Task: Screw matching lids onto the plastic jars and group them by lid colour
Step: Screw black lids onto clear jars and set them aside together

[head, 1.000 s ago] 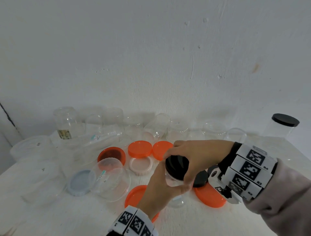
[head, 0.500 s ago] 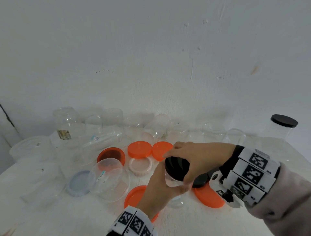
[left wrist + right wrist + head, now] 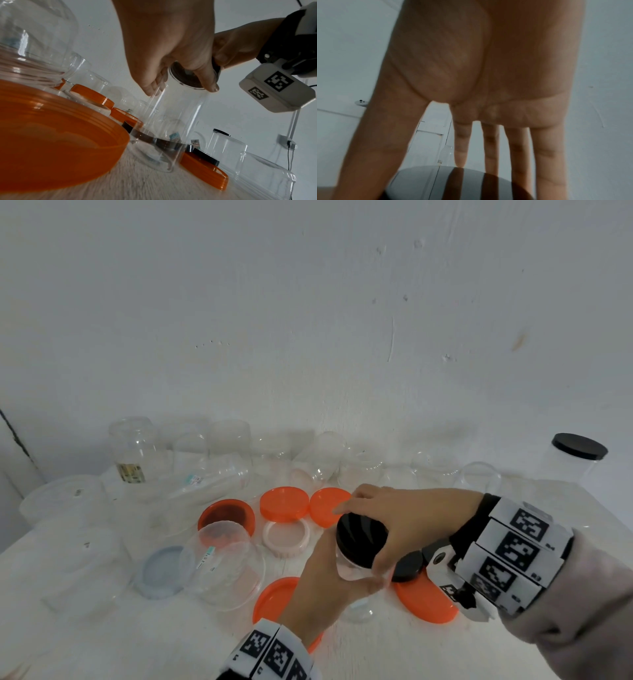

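A small clear jar (image 3: pixel 346 571) stands upright near the table's front middle with a black lid (image 3: pixel 361 539) on its mouth. My left hand (image 3: pixel 329 577) grips the jar's upper wall from the near side, thumb and fingers curled round it (image 3: pixel 175 121). My right hand (image 3: pixel 383 525) reaches in from the right and grips the black lid's rim from above. In the right wrist view its fingers (image 3: pixel 489 148) spread down over the lid (image 3: pixel 453 182). Whether the lid is threaded tight is hidden.
Orange lids (image 3: pixel 282 503) lie around the jar, one (image 3: pixel 424 601) bearing a small black lid (image 3: pixel 407 566). A pink ring lid (image 3: pixel 286 539), a grey lid (image 3: pixel 161 570) and a clear jar on its side (image 3: pixel 222 566) lie left. Empty jars line the wall; a black-capped jar (image 3: pixel 579 460) stands far right.
Hardly anything differs: my right hand's fingers have shifted slightly round the black lid, while the jar and my left hand stay where they were.
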### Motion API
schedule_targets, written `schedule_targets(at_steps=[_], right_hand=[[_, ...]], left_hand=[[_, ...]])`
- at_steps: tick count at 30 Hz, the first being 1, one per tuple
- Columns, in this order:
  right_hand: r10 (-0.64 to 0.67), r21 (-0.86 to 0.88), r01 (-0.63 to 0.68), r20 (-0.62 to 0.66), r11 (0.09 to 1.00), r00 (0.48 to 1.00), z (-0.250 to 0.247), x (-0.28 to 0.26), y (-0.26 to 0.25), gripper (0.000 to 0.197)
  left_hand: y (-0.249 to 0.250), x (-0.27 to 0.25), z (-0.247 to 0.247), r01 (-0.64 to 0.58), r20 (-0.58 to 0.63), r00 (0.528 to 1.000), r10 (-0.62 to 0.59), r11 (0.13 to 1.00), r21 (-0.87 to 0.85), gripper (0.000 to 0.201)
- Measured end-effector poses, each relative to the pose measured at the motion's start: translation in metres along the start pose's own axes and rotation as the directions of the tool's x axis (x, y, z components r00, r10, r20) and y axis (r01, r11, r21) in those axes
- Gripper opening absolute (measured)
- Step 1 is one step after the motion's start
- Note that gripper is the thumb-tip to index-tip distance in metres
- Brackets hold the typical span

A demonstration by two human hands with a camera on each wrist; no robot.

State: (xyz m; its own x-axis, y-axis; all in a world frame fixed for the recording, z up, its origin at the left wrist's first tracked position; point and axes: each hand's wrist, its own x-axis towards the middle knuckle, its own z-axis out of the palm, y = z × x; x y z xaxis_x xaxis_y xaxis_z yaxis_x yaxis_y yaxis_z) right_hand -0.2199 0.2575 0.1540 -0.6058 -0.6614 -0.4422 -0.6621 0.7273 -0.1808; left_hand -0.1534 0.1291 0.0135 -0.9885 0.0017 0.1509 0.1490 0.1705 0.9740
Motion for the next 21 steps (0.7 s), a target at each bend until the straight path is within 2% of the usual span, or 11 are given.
schedule_targets(at_steps=[5,10,15,18,21], right_hand=[[0.003,-0.062,-0.004,-0.019,0.998,1.000,0.003,0.003,-0.001,0.072],[0.068,-0.117,-0.089,-0.177,0.989,0.982,0.016,0.010,-0.004,0.072],[-0.019,0.026,0.021,-0.041,0.999,0.999,0.008,0.005,0.004,0.081],[-0.071,0.012,0.072,-0.054,0.997,0.996,0.008,0.005,0.004,0.071],[-0.028,-0.026,0.025,-0.099,0.999,0.995,0.013,0.006,0.004,0.066]], left_hand=[[-0.001,0.000,0.000,0.010,0.003,1.000,-0.010,1.000,0.002,0.072],[-0.001,-0.001,0.000,0.011,0.014,1.000,-0.010,1.000,-0.020,0.070],[-0.003,0.000,0.000,0.017,-0.004,1.000,-0.017,1.000,0.018,0.070],[-0.003,0.000,-0.001,0.021,-0.002,1.000,-0.021,1.000,0.022,0.071],[-0.002,0.000,-0.001,0.024,0.010,1.000,-0.024,1.000,-0.001,0.072]])
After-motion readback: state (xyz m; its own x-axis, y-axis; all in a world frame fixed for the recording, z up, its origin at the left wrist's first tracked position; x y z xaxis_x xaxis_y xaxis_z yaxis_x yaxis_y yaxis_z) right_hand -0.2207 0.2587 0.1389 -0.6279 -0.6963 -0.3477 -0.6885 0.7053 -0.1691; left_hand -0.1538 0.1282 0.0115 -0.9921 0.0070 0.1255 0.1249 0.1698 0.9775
